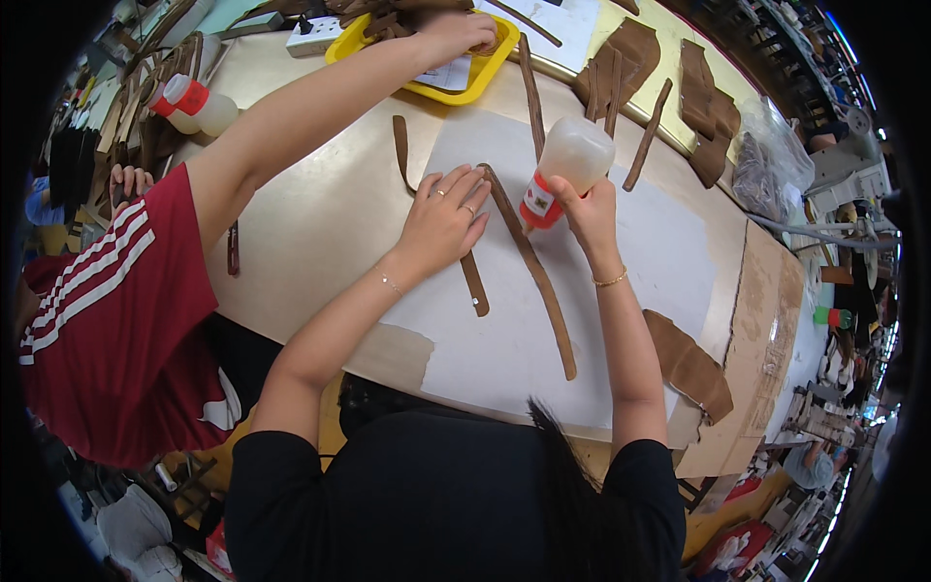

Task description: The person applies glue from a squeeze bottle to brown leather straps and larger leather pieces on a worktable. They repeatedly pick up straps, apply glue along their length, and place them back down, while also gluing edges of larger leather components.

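My right hand [593, 218] grips a translucent squeeze bottle [576, 155] with a red collar, tipped so its nozzle points down. The nozzle tip is just beside or on a long brown strip [531, 267], which looks like leather; contact cannot be told. My left hand [441, 221] lies flat with fingers stretched out, the fingertips by that strip's upper end. Under the left hand passes a second brown strip [473, 284], its middle hidden; a small white spot shows near its lower end. Both strips rest on a large white sheet [514, 339].
A co-worker's arm [320, 116] in a red sleeve reaches from the left into a yellow tray [465, 95] of brown pieces. Two more squeeze bottles [208, 109] stand at the left. Brown pieces [626, 63] lie at the far side, and a curved brown piece [690, 369] sits right of my forearm.
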Demonstrator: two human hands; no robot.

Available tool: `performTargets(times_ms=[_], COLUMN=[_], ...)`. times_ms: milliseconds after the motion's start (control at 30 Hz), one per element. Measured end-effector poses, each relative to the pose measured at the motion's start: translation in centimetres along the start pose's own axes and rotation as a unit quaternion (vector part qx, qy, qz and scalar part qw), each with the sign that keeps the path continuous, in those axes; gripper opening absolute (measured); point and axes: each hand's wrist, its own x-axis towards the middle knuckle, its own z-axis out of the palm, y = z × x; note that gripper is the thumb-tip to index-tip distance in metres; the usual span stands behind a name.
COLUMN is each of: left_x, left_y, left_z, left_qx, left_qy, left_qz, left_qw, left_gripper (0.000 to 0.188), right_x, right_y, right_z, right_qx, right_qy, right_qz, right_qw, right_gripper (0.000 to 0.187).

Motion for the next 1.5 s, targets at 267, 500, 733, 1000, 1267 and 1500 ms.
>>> performTargets(times_ms=[267, 500, 733, 1000, 1267, 1500], left_x=[-1.1, -1.2, -1.3, -1.3, -1.3, -2.2], left_y=[1.9, 2.0, 2.0, 2.2, 2.2, 3.9], left_z=[0.0, 0.4, 0.7, 0.8, 0.8, -0.3], left_qx=[-0.032, -0.020, -0.002, 0.004, 0.000, -0.058], left_qy=[-0.042, -0.028, -0.013, -0.019, -0.005, -0.026], left_qz=[0.041, 0.031, 0.029, 0.024, 0.028, 0.079], left_qw=[0.998, 0.999, 1.000, 1.000, 1.000, 0.995], left_gripper=[0.035, 0.033, 0.032, 0.035, 0.035, 0.034], right_x=[1.5, 2.3, 1.4, -0.2, -2.0, -2.2], right_y=[0.5, 0.0, 0.1, 0.2, 0.0, -0.1], right_z=[1.1, 1.7, 1.1, 0.1, -1.0, -1.6], right_qx=[-0.042, -0.093, -0.099, -0.112, -0.100, -0.033], right_qy=[-0.015, -0.052, -0.060, -0.075, -0.097, -0.059], right_qz=[-0.027, -0.019, -0.048, -0.048, -0.044, -0.017], right_qw=[0.999, 0.994, 0.992, 0.990, 0.989, 0.998], right_gripper=[0.048, 0.048, 0.050, 0.050, 0.049, 0.045])
